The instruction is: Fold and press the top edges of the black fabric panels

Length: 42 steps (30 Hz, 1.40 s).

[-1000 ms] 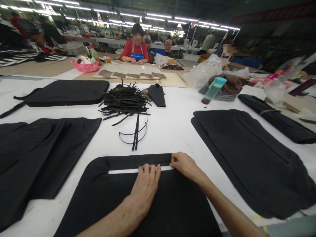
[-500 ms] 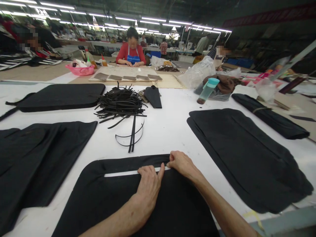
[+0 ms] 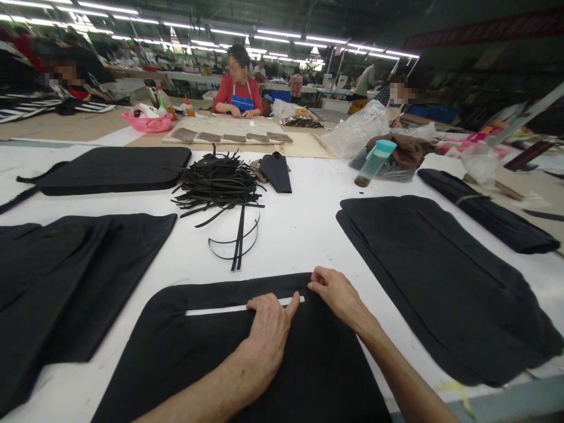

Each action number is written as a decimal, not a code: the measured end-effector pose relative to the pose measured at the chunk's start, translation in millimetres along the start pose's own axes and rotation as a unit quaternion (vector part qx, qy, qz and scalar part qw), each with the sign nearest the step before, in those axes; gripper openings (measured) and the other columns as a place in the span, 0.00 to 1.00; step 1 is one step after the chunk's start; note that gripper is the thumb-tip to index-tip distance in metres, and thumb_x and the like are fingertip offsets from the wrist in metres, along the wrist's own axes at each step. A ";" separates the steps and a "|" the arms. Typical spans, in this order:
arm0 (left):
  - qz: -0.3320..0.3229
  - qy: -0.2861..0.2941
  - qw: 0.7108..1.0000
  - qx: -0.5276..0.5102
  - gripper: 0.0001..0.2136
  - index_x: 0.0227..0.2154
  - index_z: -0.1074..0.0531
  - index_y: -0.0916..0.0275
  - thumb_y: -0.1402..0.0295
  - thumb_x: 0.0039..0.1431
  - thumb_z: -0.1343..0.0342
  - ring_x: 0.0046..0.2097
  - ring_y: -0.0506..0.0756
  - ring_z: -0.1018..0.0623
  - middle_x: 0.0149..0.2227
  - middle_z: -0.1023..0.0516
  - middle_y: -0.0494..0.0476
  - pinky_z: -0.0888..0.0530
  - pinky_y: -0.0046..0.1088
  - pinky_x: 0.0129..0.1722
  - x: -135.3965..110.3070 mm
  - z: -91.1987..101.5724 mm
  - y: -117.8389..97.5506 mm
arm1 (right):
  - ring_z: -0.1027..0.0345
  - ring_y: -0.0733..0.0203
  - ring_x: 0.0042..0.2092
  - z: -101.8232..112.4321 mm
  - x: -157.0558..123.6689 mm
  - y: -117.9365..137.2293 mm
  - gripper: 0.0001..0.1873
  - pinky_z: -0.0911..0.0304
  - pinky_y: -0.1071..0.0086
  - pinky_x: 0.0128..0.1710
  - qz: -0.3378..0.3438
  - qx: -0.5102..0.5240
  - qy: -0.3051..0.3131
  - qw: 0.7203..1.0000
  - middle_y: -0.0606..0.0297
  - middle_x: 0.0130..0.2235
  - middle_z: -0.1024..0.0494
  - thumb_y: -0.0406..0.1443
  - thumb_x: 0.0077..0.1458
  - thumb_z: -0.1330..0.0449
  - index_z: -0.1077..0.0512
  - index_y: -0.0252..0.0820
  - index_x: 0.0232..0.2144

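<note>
A black fabric panel (image 3: 211, 364) with rounded corners lies in front of me on the white table. Along its far edge runs a narrow white strip (image 3: 215, 309); whether it is a slot or a laid-on piece, I cannot tell. My left hand (image 3: 268, 329) rests flat on the panel across this strip, one finger stretched towards its right end. Over the panel's far right corner is my right hand (image 3: 332, 291), thumb and forefinger pinched together just beyond the strip's end. What lies between those fingertips is hidden.
Beyond the panel lie loose black strips (image 3: 238, 241) and a heap of them (image 3: 220, 182). Black fabric pieces lie left (image 3: 88, 276) and right (image 3: 432, 276). A bottle with a turquoise lid (image 3: 374, 161) stands behind. A co-worker in red (image 3: 240, 94) sits opposite.
My right hand has shifted slightly right, off the strip's right end, which now shows. My left hand stays on the panel. The co-worker opposite has turned their head.
</note>
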<state>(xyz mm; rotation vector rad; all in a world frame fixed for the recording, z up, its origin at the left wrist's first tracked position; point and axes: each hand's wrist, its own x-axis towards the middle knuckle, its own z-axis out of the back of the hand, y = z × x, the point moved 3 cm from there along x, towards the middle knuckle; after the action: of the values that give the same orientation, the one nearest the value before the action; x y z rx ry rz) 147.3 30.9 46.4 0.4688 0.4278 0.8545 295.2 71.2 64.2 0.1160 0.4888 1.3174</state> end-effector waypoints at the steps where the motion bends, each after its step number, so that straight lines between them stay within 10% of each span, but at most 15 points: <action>1: 0.000 -0.004 1.000 0.004 0.31 0.61 0.56 0.48 0.77 0.56 0.57 0.31 0.63 0.25 0.30 0.26 0.61 0.31 0.41 0.28 -0.2 -0.6 -0.7 | 0.38 0.65 0.30 -2.6 -1.4 1.0 0.03 0.53 0.72 0.26 0.008 0.007 0.005 1.000 0.71 0.25 0.30 0.35 0.50 0.45 0.33 0.44 0.25; 16: 0.012 -0.068 0.989 -0.131 0.27 0.60 0.54 0.55 0.72 0.58 0.57 0.38 0.61 0.28 0.37 0.29 0.62 0.32 0.41 0.35 -11.1 -8.7 10.4 | 0.37 0.60 0.27 -19.9 10.1 -4.6 0.12 0.52 0.70 0.25 0.020 -0.062 0.061 0.996 0.68 0.21 0.31 0.42 0.50 0.47 0.37 0.44 0.19; 23: -0.080 -0.077 0.945 -0.307 0.34 0.47 0.39 0.76 0.67 0.33 0.37 0.47 0.60 0.34 0.47 0.34 0.68 0.34 0.35 0.49 -56.8 -29.7 57.5 | 0.34 0.57 0.32 -27.9 -5.7 -23.9 0.10 0.45 0.66 0.29 0.033 -0.077 -0.038 0.996 0.63 0.34 0.29 0.40 0.55 0.57 0.37 0.47 0.31; 26: -0.066 -0.102 0.934 -0.335 0.27 0.49 0.40 0.72 0.68 0.44 0.43 0.53 0.61 0.36 0.53 0.36 0.69 0.39 0.37 0.54 -86.6 -43.8 73.5 | 0.35 0.54 0.35 -28.3 -30.1 14.0 0.14 0.44 0.62 0.30 0.078 -0.080 -0.082 0.990 0.60 0.41 0.31 0.43 0.57 0.60 0.37 0.48 0.35; 35: 0.128 -0.156 0.926 -0.319 0.14 0.47 0.36 0.67 0.69 0.59 0.50 0.55 0.61 0.33 0.52 0.31 0.67 0.36 0.40 0.55 -130.7 -101.4 93.1 | 0.38 0.62 0.34 -79.4 -35.8 189.4 0.05 0.46 0.70 0.34 0.287 0.087 0.070 0.951 0.70 0.29 0.30 0.34 0.53 0.49 0.35 0.46 0.27; 42: 0.142 -0.145 0.922 -0.329 0.19 0.52 0.39 0.69 0.65 0.61 0.53 0.57 0.63 0.36 0.55 0.35 0.70 0.36 0.41 0.55 -134.6 -109.8 86.6 | 0.39 0.65 0.31 -109.5 -13.1 223.4 0.04 0.50 0.72 0.29 0.262 0.028 0.081 0.961 0.71 0.26 0.31 0.32 0.48 0.45 0.36 0.43 0.23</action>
<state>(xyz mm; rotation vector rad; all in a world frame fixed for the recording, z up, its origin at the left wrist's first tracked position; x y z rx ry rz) -42.9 -2.6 27.2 0.0226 -0.2174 1.1264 47.9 96.2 48.9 0.1945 0.6634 1.8422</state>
